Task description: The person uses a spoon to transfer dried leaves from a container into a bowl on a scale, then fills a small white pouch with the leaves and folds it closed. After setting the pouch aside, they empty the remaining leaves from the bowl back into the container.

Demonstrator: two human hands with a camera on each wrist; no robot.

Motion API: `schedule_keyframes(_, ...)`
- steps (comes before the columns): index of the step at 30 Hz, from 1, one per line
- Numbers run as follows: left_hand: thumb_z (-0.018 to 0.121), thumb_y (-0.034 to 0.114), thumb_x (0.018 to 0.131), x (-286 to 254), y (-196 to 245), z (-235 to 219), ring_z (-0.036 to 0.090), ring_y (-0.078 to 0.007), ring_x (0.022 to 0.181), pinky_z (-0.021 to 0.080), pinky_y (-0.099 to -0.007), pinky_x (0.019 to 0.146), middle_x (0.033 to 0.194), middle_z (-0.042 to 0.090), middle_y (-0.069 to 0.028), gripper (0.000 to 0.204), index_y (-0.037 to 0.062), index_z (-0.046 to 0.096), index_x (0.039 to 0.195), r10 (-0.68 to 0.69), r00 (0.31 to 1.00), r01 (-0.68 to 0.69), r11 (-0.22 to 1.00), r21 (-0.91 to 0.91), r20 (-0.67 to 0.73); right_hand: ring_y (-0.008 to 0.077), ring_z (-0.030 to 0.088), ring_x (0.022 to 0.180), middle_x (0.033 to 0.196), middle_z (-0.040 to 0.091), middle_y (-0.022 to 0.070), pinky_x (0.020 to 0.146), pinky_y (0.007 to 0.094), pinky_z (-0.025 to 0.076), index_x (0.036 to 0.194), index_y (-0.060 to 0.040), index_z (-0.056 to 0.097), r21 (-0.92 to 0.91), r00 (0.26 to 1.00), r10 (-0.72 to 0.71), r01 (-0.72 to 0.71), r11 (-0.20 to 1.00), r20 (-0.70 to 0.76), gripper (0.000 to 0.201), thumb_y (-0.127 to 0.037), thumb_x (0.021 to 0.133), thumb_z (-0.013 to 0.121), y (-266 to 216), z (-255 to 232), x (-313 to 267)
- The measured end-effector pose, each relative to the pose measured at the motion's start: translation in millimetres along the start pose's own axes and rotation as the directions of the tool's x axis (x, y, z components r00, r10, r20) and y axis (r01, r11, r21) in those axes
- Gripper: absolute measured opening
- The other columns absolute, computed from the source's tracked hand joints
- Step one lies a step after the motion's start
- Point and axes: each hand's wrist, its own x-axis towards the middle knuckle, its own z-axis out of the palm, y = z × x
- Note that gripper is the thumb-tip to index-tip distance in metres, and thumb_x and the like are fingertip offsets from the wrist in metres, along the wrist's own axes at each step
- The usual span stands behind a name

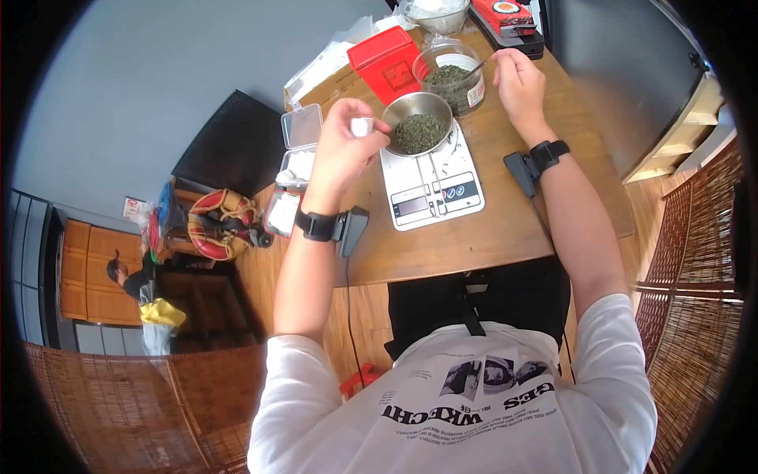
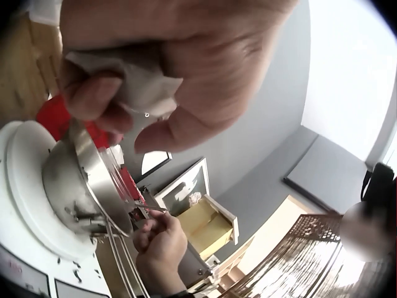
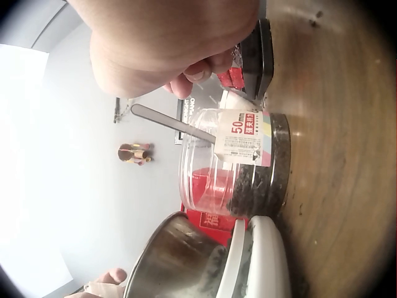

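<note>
My left hand grips a small, limp white pouch beside the rim of a steel bowl with a long wire handle. Dried green leaves lie in the bowl, which sits on a white kitchen scale. Behind it, a clear plastic jar holds more dark leaves, with a metal spoon leaning out. The end of the spoon's handle shows free in the right wrist view. My right hand hovers near that handle, fingers loosely curled with nothing between them.
A red box stands behind the bowl. To the left are clear plastic containers with white items inside. At the back are a glass bowl and a black tray with a red packet. Another person is far left.
</note>
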Motion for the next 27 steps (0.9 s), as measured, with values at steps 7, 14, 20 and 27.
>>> schedule_keyframes(7,0.068,0.006,0.070,41,19,13,0.070,-0.0321,0.083,0.055,-0.0391,0.073,0.094,0.071,-0.0201,0.036,-0.0048,0.063,0.104,0.051,0.970,-0.226,0.551,0.803,0.237,0.0114,0.060,0.060,0.064,0.064,0.0062,0.060,0.0301,0.049,0.096,-0.0017,0.071,0.024,1.000,0.001,-0.001,1.000,-0.005,0.025,-0.023,0.095,0.057,2,0,0)
schedule_keyframes(14,0.064,0.009,0.069,56,28,30,0.068,-0.0386,0.091,0.055,-0.0449,0.077,0.092,0.071,-0.0184,0.028,0.0036,0.070,0.096,-0.051,0.916,-0.388,0.130,0.912,0.397,0.0145,0.062,0.062,0.067,0.066,0.0100,0.063,0.0312,0.050,0.095,-0.0018,0.072,0.017,1.000,0.005,-0.004,1.000,-0.019,0.026,-0.023,0.095,0.057,1,0,1)
schedule_keyframes(20,0.066,0.010,0.069,71,36,37,0.069,-0.0351,0.088,0.056,-0.0447,0.073,0.088,0.071,-0.0146,0.027,0.0077,0.071,0.095,-0.159,0.883,-0.456,-0.074,0.887,0.441,0.0182,0.065,0.066,0.070,0.067,0.0122,0.066,0.0333,0.051,0.095,-0.0022,0.071,0.019,0.998,-0.051,0.052,0.998,-0.038,0.026,-0.023,0.095,0.056,5,3,1)
schedule_keyframes(27,0.067,0.010,0.076,72,45,49,0.071,-0.0330,0.089,0.057,-0.0432,0.074,0.089,0.073,-0.0113,0.017,0.0089,0.073,0.092,-0.172,0.850,-0.527,-0.224,0.820,0.499,0.0048,0.054,0.060,0.065,0.060,-0.0011,0.055,0.0235,0.043,0.093,-0.0020,0.070,0.068,0.999,-0.034,0.035,0.997,-0.015,0.022,-0.017,0.098,0.055,-3,3,-2)
